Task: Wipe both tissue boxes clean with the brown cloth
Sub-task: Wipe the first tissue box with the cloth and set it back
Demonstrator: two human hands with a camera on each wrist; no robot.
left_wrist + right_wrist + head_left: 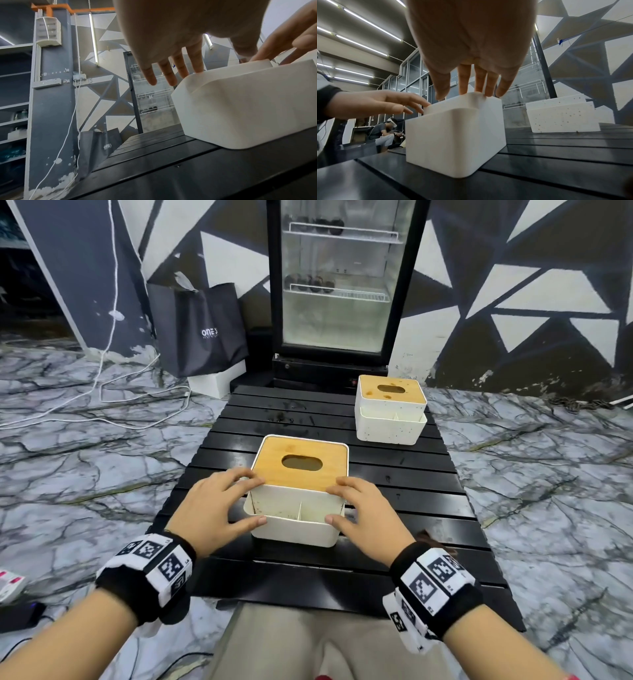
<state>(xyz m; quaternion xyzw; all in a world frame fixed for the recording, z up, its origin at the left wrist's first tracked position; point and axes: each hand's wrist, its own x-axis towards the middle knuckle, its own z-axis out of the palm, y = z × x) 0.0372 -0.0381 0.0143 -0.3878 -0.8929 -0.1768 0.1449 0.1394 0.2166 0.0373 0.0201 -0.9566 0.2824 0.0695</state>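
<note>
The glass-door fridge (337, 282) stood against the patterned wall at the far end, with a dark tote bag (198, 328) leaning on the floor to its left. In front of you the black slatted table (428, 508) carried both boxes. The near tissue box (298, 491), white with a wooden lid and an oval slot, sat upright at the middle of the table, its open front compartment facing you. The far tissue box (390, 409), same build but speckled and with dark spots on its lid, stood well apart at the far right corner of the table.

Your left hand (215, 505) was spread, its fingertips resting on the near left corner of the near box's lid and the thumb touching the front compartment's rim. Your right hand (359, 508) mirrored it on the right corner, fingers relaxed and extended, thumb at the front rim. Neither hand curled around anything.

A small brown scrap (432, 537) peeked out on the table just past your right wrist; I cannot tell whether that was the cloth.
</note>
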